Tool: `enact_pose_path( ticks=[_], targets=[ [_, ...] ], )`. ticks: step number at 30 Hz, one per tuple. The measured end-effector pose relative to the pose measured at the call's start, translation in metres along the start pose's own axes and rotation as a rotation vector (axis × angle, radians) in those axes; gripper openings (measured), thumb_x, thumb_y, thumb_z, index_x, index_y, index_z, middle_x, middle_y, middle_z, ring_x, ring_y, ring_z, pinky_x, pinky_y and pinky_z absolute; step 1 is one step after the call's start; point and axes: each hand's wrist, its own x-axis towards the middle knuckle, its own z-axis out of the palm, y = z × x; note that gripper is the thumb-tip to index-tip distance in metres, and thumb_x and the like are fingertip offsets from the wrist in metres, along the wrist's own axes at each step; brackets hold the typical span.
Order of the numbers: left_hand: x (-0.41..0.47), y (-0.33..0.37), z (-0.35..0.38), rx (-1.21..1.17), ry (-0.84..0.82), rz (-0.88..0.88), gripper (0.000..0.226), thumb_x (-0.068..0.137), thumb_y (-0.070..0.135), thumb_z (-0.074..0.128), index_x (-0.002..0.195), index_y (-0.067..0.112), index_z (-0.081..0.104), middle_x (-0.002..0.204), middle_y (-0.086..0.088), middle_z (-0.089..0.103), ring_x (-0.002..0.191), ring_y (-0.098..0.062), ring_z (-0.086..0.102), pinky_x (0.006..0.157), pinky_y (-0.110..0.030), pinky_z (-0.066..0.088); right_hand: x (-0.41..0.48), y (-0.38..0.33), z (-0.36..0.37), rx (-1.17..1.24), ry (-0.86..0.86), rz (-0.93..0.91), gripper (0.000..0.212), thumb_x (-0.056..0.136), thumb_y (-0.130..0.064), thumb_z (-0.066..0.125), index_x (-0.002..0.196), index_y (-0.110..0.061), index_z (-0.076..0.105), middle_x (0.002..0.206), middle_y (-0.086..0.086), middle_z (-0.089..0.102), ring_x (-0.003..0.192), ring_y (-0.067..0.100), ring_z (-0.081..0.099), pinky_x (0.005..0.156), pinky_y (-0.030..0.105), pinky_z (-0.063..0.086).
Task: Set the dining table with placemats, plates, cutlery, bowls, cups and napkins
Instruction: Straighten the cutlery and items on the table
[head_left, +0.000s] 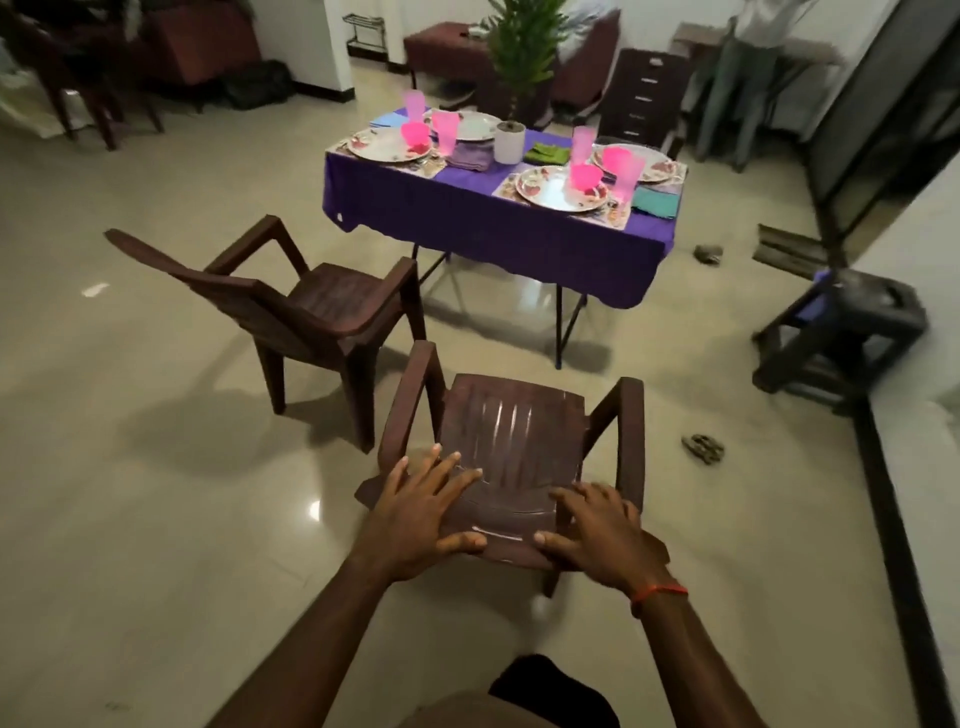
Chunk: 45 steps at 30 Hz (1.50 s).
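Dining table (467, 174) is across the room from me, upper middle of my view, well beyond both hands.

What's between you and it?

Two brown plastic armchairs on the glossy floor (156, 415). I've got the near chair (511, 426) right under me, back toward me, seat facing the table. The second chair (332, 301) stands further left and closer to the table, turned at an angle. A dark stool (852, 322) is off to the right, a third chair (644, 93) stands behind the far side, and a sandal (702, 448) lies right of the near chair.

Hands?

My left hand (421, 514) lies on the near chair's back, fingers straight and spread. My right hand (602, 540) is on the same back, fingers bent over it, thumb at the near edge.

Which way does the table run?

Long axis goes left to right, dipping toward lower right. A long side faces me.

And its look?

A purple cloth (493, 234) hangs over thin black legs (559, 327), with a white plant pot (509, 141) mid-table. I count four floral plates (556, 195) on placemats (506, 187), pink cups (627, 176) upright, pink bowls (586, 175) on plates, and folded napkins (655, 202) beside them. Cutlery's too blurred to make out.
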Motion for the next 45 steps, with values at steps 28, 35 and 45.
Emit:
enact_pose_path(
  ticks=[28,35,45],
  targets=[
    [0.028,-0.034,-0.006,0.312,-0.055,0.141,0.051,0.063,0.037,0.089,0.11,0.046,0.071,0.12,0.016,0.072,0.137,-0.027,0.053,0.112,-0.071,0.019,0.019,-0.006,0.05,-0.352,0.317,0.038,0.016,0.08,-0.033,0.06,0.092,-0.034,0.071,0.066,-0.008,0.066,0.063,0.019,0.064,0.062,0.034,0.041],
    [0.084,-0.049,-0.029,0.319,-0.166,0.091,0.061,0.051,0.039,0.097,0.106,0.047,0.072,0.114,0.018,0.074,0.138,-0.03,0.052,0.111,-0.072,0.014,0.07,-0.008,0.029,-0.372,0.427,0.038,0.01,0.073,-0.03,0.074,0.08,-0.033,0.068,0.056,-0.008,0.06,0.053,0.019,0.059,0.058,0.033,0.041],
    [0.19,-0.081,-0.05,0.337,-0.142,0.102,0.048,0.061,0.036,0.092,0.103,0.049,0.072,0.108,0.022,0.074,0.137,-0.027,0.053,0.108,-0.073,0.027,0.165,0.007,-0.012,-0.371,0.485,0.053,0.007,0.073,-0.03,0.071,0.079,-0.032,0.068,0.058,-0.005,0.062,0.054,0.021,0.061,0.058,0.034,0.042]
  ],
)
